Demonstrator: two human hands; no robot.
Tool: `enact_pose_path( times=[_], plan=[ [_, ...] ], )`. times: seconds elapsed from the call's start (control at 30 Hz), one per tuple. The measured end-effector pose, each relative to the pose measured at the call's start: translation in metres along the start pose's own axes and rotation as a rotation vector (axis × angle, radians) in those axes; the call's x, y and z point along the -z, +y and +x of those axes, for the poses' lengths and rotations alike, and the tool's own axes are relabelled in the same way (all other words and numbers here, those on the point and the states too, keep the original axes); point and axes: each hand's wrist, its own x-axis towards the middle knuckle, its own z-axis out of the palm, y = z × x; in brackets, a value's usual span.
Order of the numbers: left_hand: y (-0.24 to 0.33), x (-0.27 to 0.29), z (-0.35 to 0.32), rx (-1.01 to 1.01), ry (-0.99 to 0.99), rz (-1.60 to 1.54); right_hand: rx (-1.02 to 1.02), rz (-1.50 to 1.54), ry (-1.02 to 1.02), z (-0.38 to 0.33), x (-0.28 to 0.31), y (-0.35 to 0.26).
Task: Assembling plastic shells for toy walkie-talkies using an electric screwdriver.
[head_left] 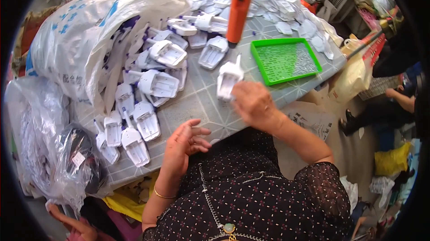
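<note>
Our grey table (pixel 192 100) held a heap of white plastic pieces (pixel 210 0) along its far side. Our right hand (pixel 256 106) touched a white case (pixel 227 79) near the table's middle, left of a green tray (pixel 291 78) and near an orange screwdriver (pixel 240 8); we couldn't tell whether the fingers gripped it. Our left hand (pixel 182 144), fingers loosely apart, was near the table's front edge.

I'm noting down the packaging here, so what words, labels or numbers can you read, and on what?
I won't copy wording, but I can place it:
White sack: blue and dark lettering.
Small white label on plastic-wrapped dark bundle: too small to read.
Pale plastic sheet, right of centre: dark lettering, blurred.
Red bag, right: marks too blurred.
</note>
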Motion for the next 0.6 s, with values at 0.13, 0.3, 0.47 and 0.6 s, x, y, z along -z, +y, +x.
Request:
enact_pose_path(
  times=[0.13,0.3,0.47,0.6],
  plan=[
    [0.006,-0.028,0.024,0.171,-0.214,-0.511,0.238,0.280,-0.060,-0.019,0.017,-0.049],
    [-0.014,-0.031,0.043,0.215,-0.141,-0.844,0.217,0.391,0.140,-0.026,0.028,-0.049],
    [-0.019,-0.020,0.045,0.186,-0.316,-0.774,-0.285,0.056,0.480,-0.014,0.044,0.152],
    [-0.024,-0.013,0.060,0.178,-0.347,-0.787,-0.672,-0.279,0.184,0.018,0.030,0.300]
  ],
)
